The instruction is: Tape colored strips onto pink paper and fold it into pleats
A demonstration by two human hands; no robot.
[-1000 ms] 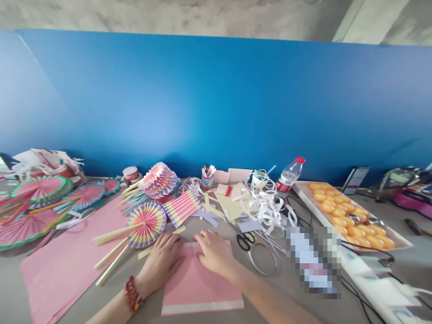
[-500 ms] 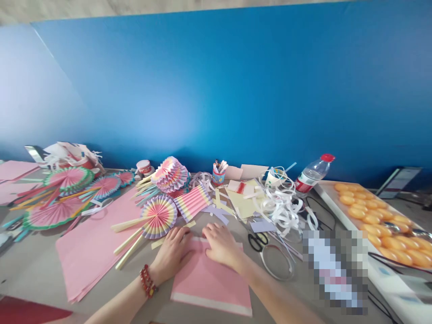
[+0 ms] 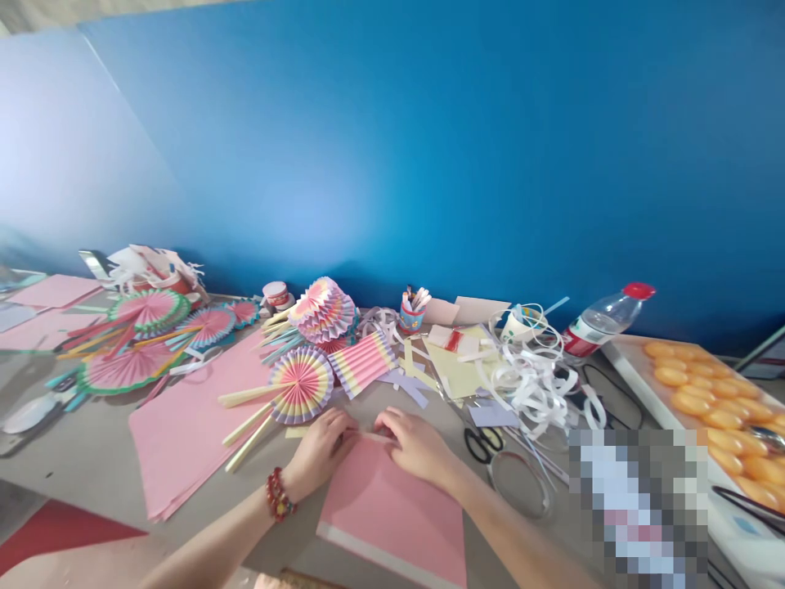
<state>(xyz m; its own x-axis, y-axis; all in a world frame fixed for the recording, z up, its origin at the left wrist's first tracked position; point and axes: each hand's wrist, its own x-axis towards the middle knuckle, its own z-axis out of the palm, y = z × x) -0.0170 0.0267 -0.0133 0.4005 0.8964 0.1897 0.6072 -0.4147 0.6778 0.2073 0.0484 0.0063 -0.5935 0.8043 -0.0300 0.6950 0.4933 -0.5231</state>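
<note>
Pink paper with a white strip along its near edge lies in front of me. At its far edge, my left hand curls its fingers and thumb around the left corner. On the other side, my right hand grips the same edge with bent fingers, the thumb tucked underneath or behind. The edge between them looks slightly raised. A round pleated paper fan with cream sticks lies just beyond my left hand. Black-handled scissors rest to the right of my right hand.
Large pink sheets lie at left, near more paper fans. A pleated strip, a pen cup, white curled ribbon and a bottle stand or lie farther back. A tray of orange oval pieces is at right.
The view has swung slightly left, so things sit farther right. My fingers, flatter on the paper before, are now more bent around its far edge, which has lifted a little.
</note>
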